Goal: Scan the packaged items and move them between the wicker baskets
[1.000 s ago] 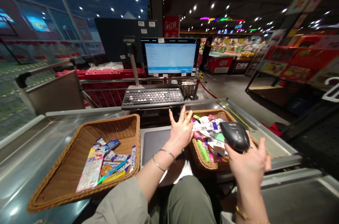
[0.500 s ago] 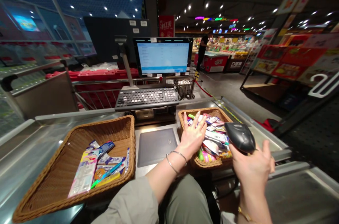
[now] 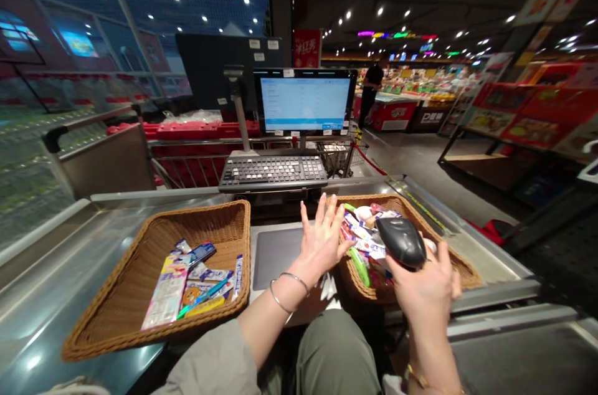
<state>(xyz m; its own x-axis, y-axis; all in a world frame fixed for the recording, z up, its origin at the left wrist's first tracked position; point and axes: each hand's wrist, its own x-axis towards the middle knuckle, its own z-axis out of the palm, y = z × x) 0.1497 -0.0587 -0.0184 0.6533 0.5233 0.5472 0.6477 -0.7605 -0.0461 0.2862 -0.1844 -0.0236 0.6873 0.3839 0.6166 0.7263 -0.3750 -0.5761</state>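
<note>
My left hand (image 3: 322, 239) is open, its fingers stretched out and the thumb apart, at the left rim of the right wicker basket (image 3: 413, 208). Small colourful packets (image 3: 369, 239) fill that basket, along with a bright green item (image 3: 359, 267). In my right hand (image 3: 425, 289) is a black handheld barcode scanner (image 3: 402, 242), held over the basket's contents. Below my left hand hangs or lies a blurred white item (image 3: 328, 289); whether I touch it is unclear. The left wicker basket (image 3: 112, 264) contains a pastel packet (image 3: 164, 289), a blue pen (image 3: 205, 295) and several small packets.
A grey plate (image 3: 275, 255) is set in the metal counter between the baskets. Behind it stand a keyboard (image 3: 273, 172) and a lit monitor (image 3: 306, 103). A person in dark clothes (image 3: 371, 93) stands far back. Shelves (image 3: 523, 108) rise at the right.
My left hand has moved left from above the right basket's packets to its rim. The packets there have shifted. The scanner has moved slightly left, and the whole view has swung a little.
</note>
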